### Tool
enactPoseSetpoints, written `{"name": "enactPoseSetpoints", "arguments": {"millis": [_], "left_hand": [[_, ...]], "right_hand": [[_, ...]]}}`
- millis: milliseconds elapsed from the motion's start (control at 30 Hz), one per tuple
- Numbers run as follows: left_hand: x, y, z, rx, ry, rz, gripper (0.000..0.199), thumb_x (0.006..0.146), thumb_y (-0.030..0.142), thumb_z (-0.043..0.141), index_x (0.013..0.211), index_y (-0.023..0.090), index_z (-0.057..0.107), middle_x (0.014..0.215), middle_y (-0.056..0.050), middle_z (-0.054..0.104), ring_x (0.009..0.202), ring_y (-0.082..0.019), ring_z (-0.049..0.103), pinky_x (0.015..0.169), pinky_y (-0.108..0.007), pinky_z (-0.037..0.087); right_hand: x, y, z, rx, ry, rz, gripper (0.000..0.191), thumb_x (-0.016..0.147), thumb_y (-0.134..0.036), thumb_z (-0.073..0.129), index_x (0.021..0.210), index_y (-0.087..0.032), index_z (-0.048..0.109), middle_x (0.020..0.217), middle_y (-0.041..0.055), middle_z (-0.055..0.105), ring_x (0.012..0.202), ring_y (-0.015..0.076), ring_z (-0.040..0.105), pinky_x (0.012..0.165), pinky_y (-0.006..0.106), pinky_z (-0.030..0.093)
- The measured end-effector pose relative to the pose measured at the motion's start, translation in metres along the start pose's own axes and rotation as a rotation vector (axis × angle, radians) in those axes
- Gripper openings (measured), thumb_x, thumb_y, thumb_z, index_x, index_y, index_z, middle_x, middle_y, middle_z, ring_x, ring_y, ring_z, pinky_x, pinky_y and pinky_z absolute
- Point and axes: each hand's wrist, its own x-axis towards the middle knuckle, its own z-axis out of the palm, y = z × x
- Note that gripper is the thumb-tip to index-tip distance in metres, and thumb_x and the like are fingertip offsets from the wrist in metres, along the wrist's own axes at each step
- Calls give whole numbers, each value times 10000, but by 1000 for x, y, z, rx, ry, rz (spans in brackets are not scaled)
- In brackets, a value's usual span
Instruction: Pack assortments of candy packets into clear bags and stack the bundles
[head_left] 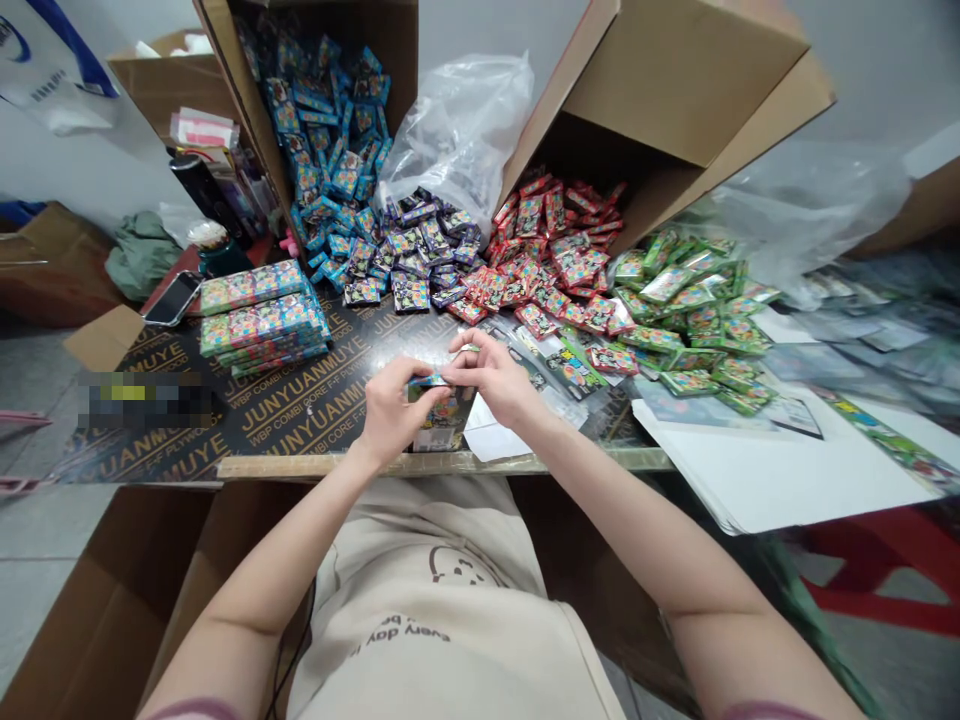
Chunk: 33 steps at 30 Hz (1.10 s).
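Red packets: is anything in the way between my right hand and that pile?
Nothing visible stands between the right hand and the red packets; only flat printed sheets lie beside the gap.

Over on the left, a phone [172,298] lies at a slant on the dark printed tabletop [277,415], screen up. Just behind it there's a dark green container [217,262] with a whitish top, and here's a black cylinder [202,188] leaning beside it. Up above, a pink-and-white pack [204,130] sits among clutter. Out to the far left, a crumpled grey-green bundle [142,255] rests next to a brown carton [60,258], with a white-and-blue bag [52,75] against the pale wall [142,110]. Down low, pink bars [22,418] poke in over grey floor tiles [34,535]; across at lower right, red legs [885,575] show, blurred.
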Motion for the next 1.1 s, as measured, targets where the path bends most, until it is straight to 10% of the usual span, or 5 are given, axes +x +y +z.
{"name": "enactPoseSetpoints", "arguments": {"millis": [233, 500, 667, 900, 1100], "left_hand": [[-28, -36, -11, -355, -111, -408, 281, 722, 278, 741, 947, 136, 653, 905, -69, 740, 829, -207, 713, 774, -341, 576], [11, -64, -128, 572, 184, 119, 279, 848, 176, 577, 1103, 216, 683, 1131, -92, 708, 1102, -235, 641, 1003, -387, 468], [54, -122, -158, 889, -16, -111, 272, 849, 118, 510, 1095, 136, 623, 1205, -148, 665, 1183, -284, 561, 1064, -444, 388], [52, -126, -132, 999, -164, -209, 694, 793, 193, 583, 1412, 2, 335, 1521, -306, 284, 1425, -439, 235, 1121, -631, 198], [-7, -104, -44, 738, -422, -272, 725, 890, 448, 533, 1504, 162, 275, 1584, -220, 218, 1474, -362, 197, 1140, -636, 182]], "right_hand": [[-5, 36, -15, 37, 301, -112, 384, 850, -492, 575, 1176, -305, 499, 1070, 35, 673, 947, 164, 649, 736, 287, 515], [-42, 79, -77, -577, 644, -332, 430, 839, -517, 611, 1194, -275, 603, 1301, 129, 564, 1254, 361, 507, 972, 558, 443], [-68, 101, -111, -916, 726, -393, 258, 869, -432, 591, 1083, -309, 667, 1281, 173, 568, 1297, 396, 469, 1071, 551, 346], [-76, 135, -125, -852, 878, -307, 365, 911, -458, 461, 1019, -176, 666, 1201, 159, 612, 1180, 311, 553, 1042, 531, 394], [-77, 141, -129, -855, 896, -276, 337, 925, -392, 447, 1094, -178, 645, 1252, 153, 585, 1220, 264, 519, 1066, 470, 374]]}}
